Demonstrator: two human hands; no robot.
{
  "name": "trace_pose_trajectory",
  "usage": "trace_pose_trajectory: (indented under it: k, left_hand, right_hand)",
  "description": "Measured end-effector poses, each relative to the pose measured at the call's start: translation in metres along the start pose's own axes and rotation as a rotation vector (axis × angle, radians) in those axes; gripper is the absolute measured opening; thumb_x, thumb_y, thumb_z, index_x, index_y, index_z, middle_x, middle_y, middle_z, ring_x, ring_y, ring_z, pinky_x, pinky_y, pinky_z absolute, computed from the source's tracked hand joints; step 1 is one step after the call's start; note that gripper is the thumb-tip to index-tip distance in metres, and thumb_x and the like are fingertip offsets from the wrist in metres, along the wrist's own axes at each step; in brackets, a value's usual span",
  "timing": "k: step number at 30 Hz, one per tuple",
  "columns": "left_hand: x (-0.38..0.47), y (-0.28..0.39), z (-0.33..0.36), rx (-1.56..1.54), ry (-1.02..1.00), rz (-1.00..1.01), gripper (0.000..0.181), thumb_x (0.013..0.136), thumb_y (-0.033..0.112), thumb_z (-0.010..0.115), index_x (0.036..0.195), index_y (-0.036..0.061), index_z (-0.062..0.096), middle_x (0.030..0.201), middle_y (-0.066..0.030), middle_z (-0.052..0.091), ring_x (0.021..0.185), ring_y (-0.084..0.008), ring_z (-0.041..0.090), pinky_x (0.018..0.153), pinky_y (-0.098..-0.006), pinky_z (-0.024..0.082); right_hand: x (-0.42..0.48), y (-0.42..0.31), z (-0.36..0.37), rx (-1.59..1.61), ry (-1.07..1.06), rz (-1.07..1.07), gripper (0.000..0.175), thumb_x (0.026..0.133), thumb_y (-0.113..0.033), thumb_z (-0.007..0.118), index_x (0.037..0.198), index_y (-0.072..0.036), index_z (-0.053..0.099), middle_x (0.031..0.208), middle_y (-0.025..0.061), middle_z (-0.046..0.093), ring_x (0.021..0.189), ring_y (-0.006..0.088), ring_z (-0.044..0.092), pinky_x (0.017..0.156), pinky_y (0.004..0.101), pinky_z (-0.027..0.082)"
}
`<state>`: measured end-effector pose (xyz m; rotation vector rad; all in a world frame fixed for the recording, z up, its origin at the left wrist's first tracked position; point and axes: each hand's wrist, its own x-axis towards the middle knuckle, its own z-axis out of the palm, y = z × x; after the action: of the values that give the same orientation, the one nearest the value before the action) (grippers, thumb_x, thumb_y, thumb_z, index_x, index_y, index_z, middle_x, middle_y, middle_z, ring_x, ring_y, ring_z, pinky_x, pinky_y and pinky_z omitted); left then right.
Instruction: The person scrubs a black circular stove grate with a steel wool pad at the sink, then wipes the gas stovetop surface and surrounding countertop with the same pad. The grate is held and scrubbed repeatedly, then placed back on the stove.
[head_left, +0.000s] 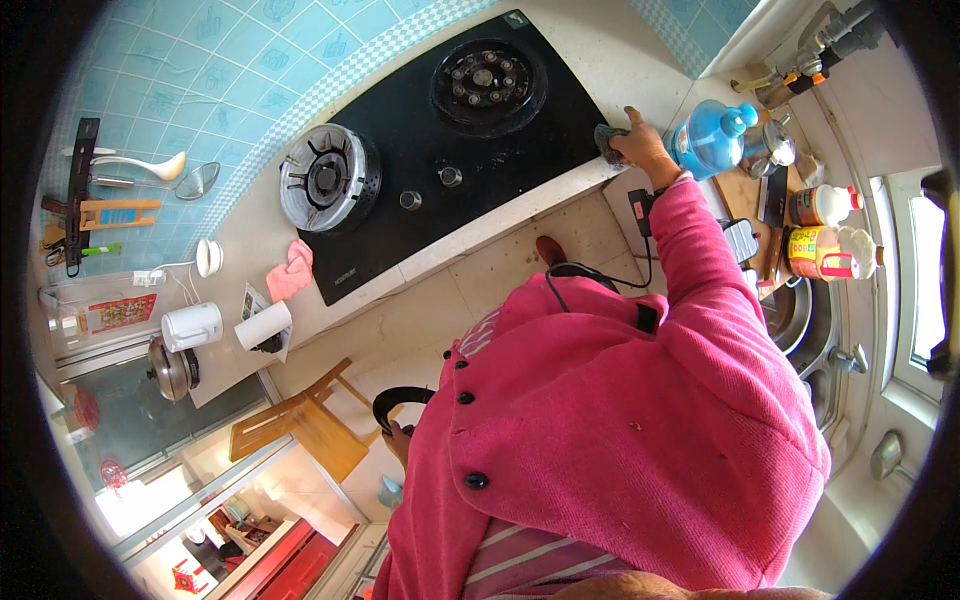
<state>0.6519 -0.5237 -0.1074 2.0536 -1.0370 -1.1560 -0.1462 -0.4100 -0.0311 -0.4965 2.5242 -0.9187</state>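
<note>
My right hand (646, 146) grips a dark green scouring pad (611, 144) against the front right corner of a black two-burner gas cooktop (390, 180). At the left, my left hand (397, 444) holds a black curved, ring-like object (397, 397), partly hidden behind my pink sweater. On the left burner sits a pan support (327, 177) with a silvery liner around it. The right burner (486, 79) is bare, with its burner head exposed. Between the burners and the front edge are two control knobs (450, 177). Small specks mark the black surface near them.
Right of my right hand stand a blue pump bottle (709, 139), a metal pot (769, 146) and several bottles, with a sink (791, 319) beyond. A pink cloth (291, 270), paper roll (262, 326) and white kettle (192, 327) are at left. A wooden chair (322, 427) stands behind.
</note>
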Motion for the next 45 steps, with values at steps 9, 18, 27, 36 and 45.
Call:
trace_pose_trajectory:
  k: [9,18,27,36,45]
  left_hand:
    - [-0.023,0.035,0.027,-0.051,-0.02,-0.103,0.034,0.097,0.025,0.05,0.121,0.0029,0.04,0.075,-0.0146,0.057,0.054,-0.0245,0.06,0.048,-0.037,0.051]
    - [-0.057,0.087,0.046,0.008,0.029,-0.171,0.036,0.098,0.031,0.048,0.122,0.0053,0.039,0.076,-0.0153,0.058,0.055,-0.0271,0.062,0.047,-0.0361,0.052]
    - [-0.085,0.124,0.07,0.062,0.147,-0.217,0.041,0.095,0.036,0.054,0.122,0.0079,0.044,0.068,-0.0122,0.061,0.054,-0.0218,0.056,0.048,-0.0392,0.047]
    - [-0.089,0.135,0.092,-0.008,0.06,-0.208,0.048,0.097,0.033,0.049,0.132,0.0037,0.032,0.081,-0.0132,0.059,0.063,-0.0252,0.064,0.057,-0.037,0.058]
    - [-0.057,0.131,0.112,-0.006,-0.059,-0.116,0.038,0.098,0.029,0.048,0.126,0.0063,0.036,0.081,-0.013,0.059,0.06,-0.0265,0.066,0.053,-0.0367,0.057]
  right_hand:
    - [0.078,-0.029,0.021,0.179,0.218,-0.129,0.036,0.075,-0.024,0.07,0.103,-0.002,0.068,0.091,0.0207,0.069,0.086,0.0327,0.067,0.079,0.0374,0.052]
    - [0.219,-0.095,0.042,-0.123,0.291,-0.371,0.03,0.079,-0.026,0.067,0.105,-0.011,0.069,0.104,0.017,0.065,0.1,0.0358,0.061,0.087,0.0413,0.049]
    - [0.308,-0.19,0.107,-0.311,0.047,-0.601,0.031,0.084,-0.014,0.065,0.115,-0.018,0.064,0.108,0.0149,0.061,0.102,0.0357,0.059,0.088,0.0439,0.048]
    - [0.315,-0.166,0.102,-0.568,-0.306,-0.76,0.034,0.086,0.002,0.053,0.117,-0.01,0.063,0.115,0.0145,0.061,0.106,0.0323,0.059,0.092,0.0433,0.048]
    - [0.176,-0.052,0.056,-0.366,-0.294,-0.641,0.024,0.075,-0.007,0.059,0.096,-0.013,0.069,0.097,0.0152,0.064,0.098,0.0352,0.061,0.084,0.044,0.049]
